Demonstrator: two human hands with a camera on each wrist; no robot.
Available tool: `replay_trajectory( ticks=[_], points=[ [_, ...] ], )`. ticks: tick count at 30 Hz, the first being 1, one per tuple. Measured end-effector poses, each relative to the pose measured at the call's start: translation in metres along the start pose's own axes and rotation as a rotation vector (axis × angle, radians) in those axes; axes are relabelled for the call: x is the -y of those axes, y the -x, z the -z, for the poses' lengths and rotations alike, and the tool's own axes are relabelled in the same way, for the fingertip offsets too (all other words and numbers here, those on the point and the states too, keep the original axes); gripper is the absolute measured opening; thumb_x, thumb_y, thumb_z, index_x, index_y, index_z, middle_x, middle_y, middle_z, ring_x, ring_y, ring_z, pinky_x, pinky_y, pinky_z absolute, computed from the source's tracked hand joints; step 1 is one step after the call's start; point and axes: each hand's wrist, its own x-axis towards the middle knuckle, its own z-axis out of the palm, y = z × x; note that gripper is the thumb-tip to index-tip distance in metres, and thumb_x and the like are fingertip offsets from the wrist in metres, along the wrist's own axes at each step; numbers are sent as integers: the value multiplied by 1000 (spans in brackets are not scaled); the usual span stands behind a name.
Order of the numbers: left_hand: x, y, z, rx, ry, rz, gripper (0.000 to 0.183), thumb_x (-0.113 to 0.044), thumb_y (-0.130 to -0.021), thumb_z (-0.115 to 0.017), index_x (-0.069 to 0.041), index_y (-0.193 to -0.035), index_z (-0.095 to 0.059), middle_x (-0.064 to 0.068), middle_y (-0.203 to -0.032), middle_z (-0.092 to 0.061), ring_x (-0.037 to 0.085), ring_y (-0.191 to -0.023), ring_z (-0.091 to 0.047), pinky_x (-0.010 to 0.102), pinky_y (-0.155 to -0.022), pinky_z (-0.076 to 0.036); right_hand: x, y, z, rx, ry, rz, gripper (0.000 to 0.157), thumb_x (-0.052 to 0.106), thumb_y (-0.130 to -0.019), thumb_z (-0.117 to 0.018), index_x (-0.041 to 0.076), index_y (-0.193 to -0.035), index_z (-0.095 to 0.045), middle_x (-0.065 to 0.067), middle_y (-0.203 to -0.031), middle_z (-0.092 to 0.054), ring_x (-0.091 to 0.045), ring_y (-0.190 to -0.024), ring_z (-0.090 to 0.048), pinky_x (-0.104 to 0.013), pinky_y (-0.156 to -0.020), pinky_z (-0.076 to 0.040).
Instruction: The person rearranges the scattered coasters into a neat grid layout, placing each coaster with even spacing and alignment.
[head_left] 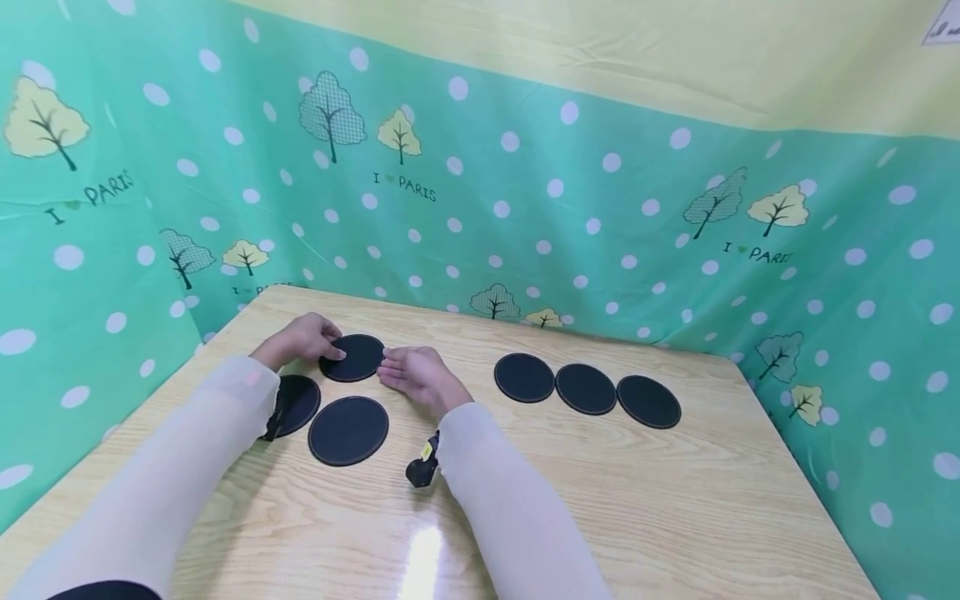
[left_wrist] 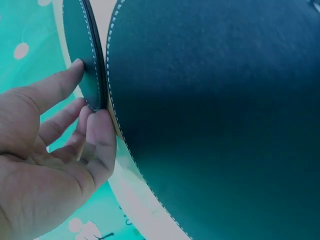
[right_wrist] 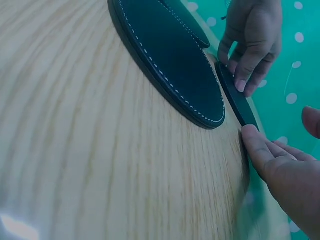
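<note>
My left hand grips the far-left edge of a round black coaster with pale edge stitching, thumb on top and fingers at the rim. On the opposite side, my right hand touches that coaster's rim with nearly straight fingertips. The right wrist view shows the same coaster edge-on between the left hand and the right fingertips. Two more black coasters lie close in front of it: one fully visible, the other partly covered by the left wrist.
Farther right, a row of coasters lies side by side: a left one, a middle one and a right one. They rest on a wood-grain table. A green dotted cloth hangs along the back and sides.
</note>
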Motion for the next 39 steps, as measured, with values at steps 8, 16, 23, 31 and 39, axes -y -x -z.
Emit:
replay_trajectory(
  ticks=[8,16,23,31,39],
  points=[
    [-1,-4,0,27,273,199,49,-8,-98,-66,13,-139,-50,22,-120,-57,14,-62,-47,30,-64,-49,2,1,1,22,-22,-11,41,3,-103,-56,-13,-140,-49,-32,-140,-52,-40,-131,-54,-46,-112,-47],
    [-1,0,5,34,348,251,34,-4,-100,-61,9,-131,-56,11,-106,-54,19,-75,-53,30,-64,-51,1,1,0,29,-48,-18,39,0,-104,-54,-14,-140,-49,-30,-138,-54,-38,-129,-56,-45,-111,-47],
    [-11,6,10,64,407,237,36,-4,-102,-57,9,-135,-54,1,-78,-46,15,-69,-45,31,-66,-53,0,-2,9,37,-70,-25,30,-1,-104,-53,-10,-132,-57,-19,-114,-66,-30,-111,-65,-44,-105,-52],
    [-18,13,12,121,495,214,38,-4,-104,-54,10,-139,-48,1,-79,-46,11,-63,-43,30,-69,-54,8,1,13,-5,-50,-11,25,-7,-102,-53,-10,-124,-64,-16,-102,-68,-25,-97,-67,-41,-101,-55],
    [-25,17,9,129,537,222,37,-5,-104,-56,8,-137,-47,11,-107,-49,15,-79,-51,35,-78,-62,16,4,15,-59,-16,-27,27,-11,-94,-63,-3,-119,-68,-13,-94,-70,-23,-88,-68,-40,-93,-60]
  ],
)
